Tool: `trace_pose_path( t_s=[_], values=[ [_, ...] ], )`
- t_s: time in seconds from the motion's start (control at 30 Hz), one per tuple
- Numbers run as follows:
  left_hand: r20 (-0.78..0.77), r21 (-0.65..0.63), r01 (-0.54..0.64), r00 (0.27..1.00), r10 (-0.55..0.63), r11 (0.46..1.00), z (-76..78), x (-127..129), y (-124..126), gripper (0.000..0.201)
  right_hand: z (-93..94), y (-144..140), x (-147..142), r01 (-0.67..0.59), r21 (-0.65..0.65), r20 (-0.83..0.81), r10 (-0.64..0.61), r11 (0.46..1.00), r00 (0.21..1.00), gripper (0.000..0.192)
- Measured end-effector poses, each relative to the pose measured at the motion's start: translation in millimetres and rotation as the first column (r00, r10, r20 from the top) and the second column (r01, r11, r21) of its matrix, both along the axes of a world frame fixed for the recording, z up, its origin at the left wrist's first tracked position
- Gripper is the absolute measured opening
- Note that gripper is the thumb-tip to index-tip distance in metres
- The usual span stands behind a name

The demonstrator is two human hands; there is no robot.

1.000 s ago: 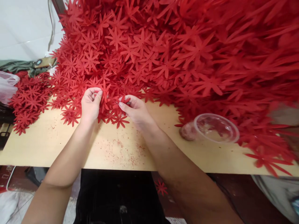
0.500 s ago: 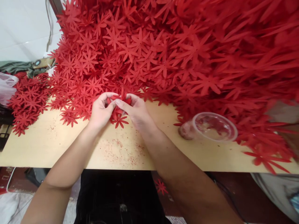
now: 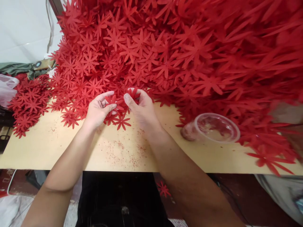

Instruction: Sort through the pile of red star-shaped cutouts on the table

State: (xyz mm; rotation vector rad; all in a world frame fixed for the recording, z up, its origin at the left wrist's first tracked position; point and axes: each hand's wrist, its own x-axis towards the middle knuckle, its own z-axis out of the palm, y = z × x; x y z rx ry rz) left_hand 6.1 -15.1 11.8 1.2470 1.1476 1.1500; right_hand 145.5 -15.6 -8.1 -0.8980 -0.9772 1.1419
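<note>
My left hand [image 3: 99, 108] pinches red fabric petals [image 3: 110, 101] between thumb and fingers. Just to the right, my right hand [image 3: 143, 107] is closed on another red flower-shaped piece [image 3: 133, 93], its thumb laid over it. A small gap separates the two hands. Below them a loose red flower piece [image 3: 122, 121] lies flat on the pale tabletop. Directly behind my hands rises a huge heap of red many-petalled flower pieces [image 3: 142, 47]. How many layers each hand holds is hidden by the fingers.
A clear plastic tub [image 3: 217, 127] lies tipped on its side at the right. Red crumbs dot the tabletop [image 3: 99, 157]. At the left are a smaller flower pile [image 3: 30, 104] and a plastic bag [image 3: 7, 90]. One flower [image 3: 163, 189] is below the table edge.
My hands were together over one bunch of red petals. They have drawn apart, left hand leftward and right hand slightly rightward, each with red petals in its fingers.
</note>
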Motion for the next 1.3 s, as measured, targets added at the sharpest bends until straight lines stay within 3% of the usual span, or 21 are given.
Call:
trace_pose_path(
  t_s=[0.1,0.3,0.4,0.57,0.63,0.73,0.8,0.93,1.13,1.3],
  values=[
    [0.025,-0.006,-0.073,0.997,0.073,0.997,0.0,-0.5,2.1,0.025,4.8,-5.4,-2.4,-0.076,0.009,0.015,0.076,0.997,0.997,0.042],
    [0.024,-0.052,-0.114,0.993,0.115,0.992,-6.4,5.3,2.4,0.034,3.5,-8.2,-11.4,-0.189,-0.021,-0.022,0.188,0.982,0.982,0.042],
    [0.059,-0.077,-0.035,0.997,0.039,0.996,-6.5,7.1,0.5,0.035,0.0,-5.8,-11.6,-0.150,-0.042,-0.022,0.149,0.988,0.989,0.033],
    [0.157,-0.068,0.232,0.963,-0.219,0.970,-1.5,4.7,-2.6,0.037,-3.4,0.5,-1.6,0.030,-0.060,-0.014,-0.031,0.998,0.999,0.024],
    [0.119,-0.052,0.209,0.972,-0.202,0.976,-2.5,1.9,-1.3,0.036,-4.5,3.5,2.0,0.102,-0.048,-0.005,-0.102,0.994,0.995,0.026],
    [0.056,-0.042,0.073,0.996,-0.070,0.996,-5.7,-1.3,2.2,0.028,-4.4,5.3,3.2,0.143,-0.061,-0.032,-0.145,0.988,0.989,0.035],
    [0.025,-0.053,0.011,1.000,-0.010,0.999,-6.6,-1.1,3.4,0.031,-2.4,3.6,0.9,0.098,-0.088,-0.060,-0.104,0.991,0.993,0.043],
    [0.019,-0.057,-0.052,0.998,0.053,0.997,-6.0,5.3,1.9,0.036,3.5,-3.7,-6.2,-0.102,-0.106,-0.038,0.099,0.989,0.994,0.044],
    [0.059,-0.084,0.098,0.994,-0.093,0.992,-8.9,9.6,-0.1,0.037,3.9,-5.4,-6.8,-0.159,-0.104,-0.026,0.157,0.982,0.987,0.034],
    [0.070,-0.018,0.145,0.987,-0.144,0.989,-8.0,-0.2,4.1,0.031,-3.4,3.9,2.9,0.022,-0.036,-0.032,-0.024,0.999,0.999,0.023]
  ],
)
